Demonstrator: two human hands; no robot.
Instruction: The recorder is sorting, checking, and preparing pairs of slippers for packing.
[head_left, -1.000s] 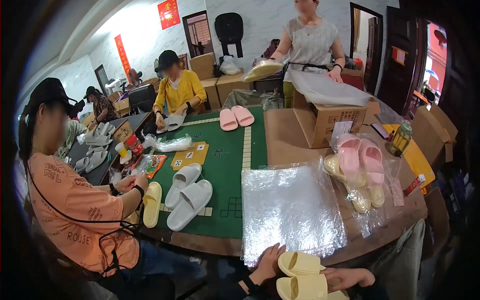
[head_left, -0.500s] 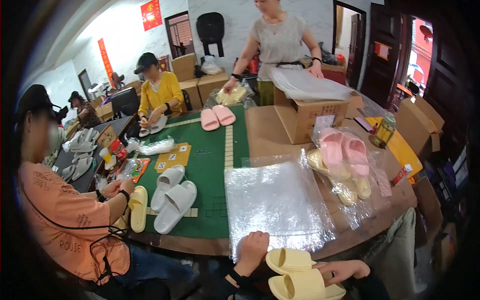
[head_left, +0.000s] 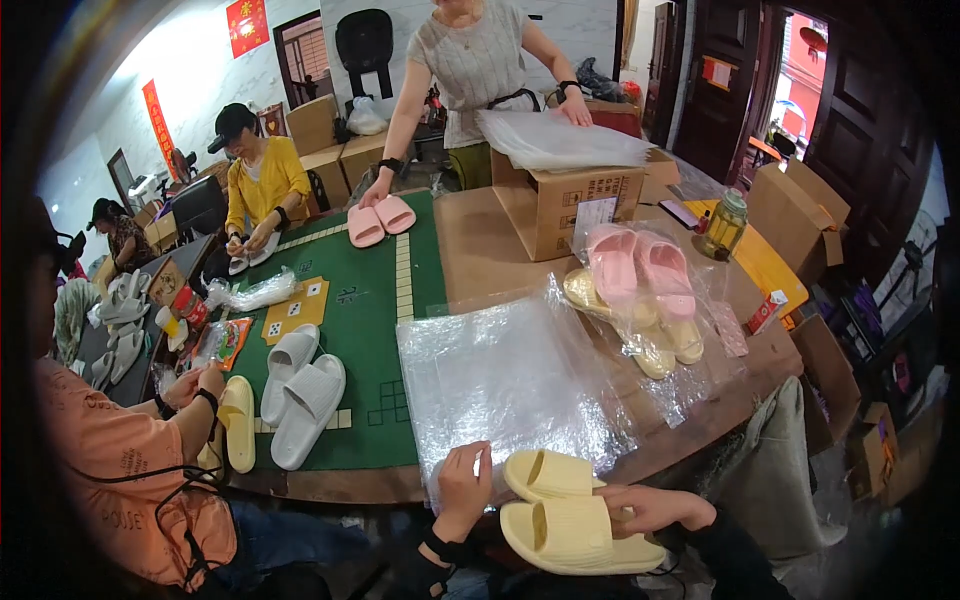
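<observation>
My right hand grips a pair of pale yellow slippers, one beside the other, at the table's near edge. Its fingers reach in at the slippers' openings. Just left of them my left hand is at the front edge of a stack of clear plastic bags. The fingers there are bent together against the top bag's edge, and the exact pinch is partly hidden. Beyond, to the right, pink slippers lie bagged over yellow slippers in clear plastic.
White slippers and a yellow slipper lie on the green mat. A carton bears more plastic sheets. Across the table, a standing person's hand touches pink slippers. Two other people work at left. A jar stands right.
The view has turned a little to the right. My left hand has lifted slightly at the bag edge. The standing person's hand has gone from a yellow packet to the pink slippers.
</observation>
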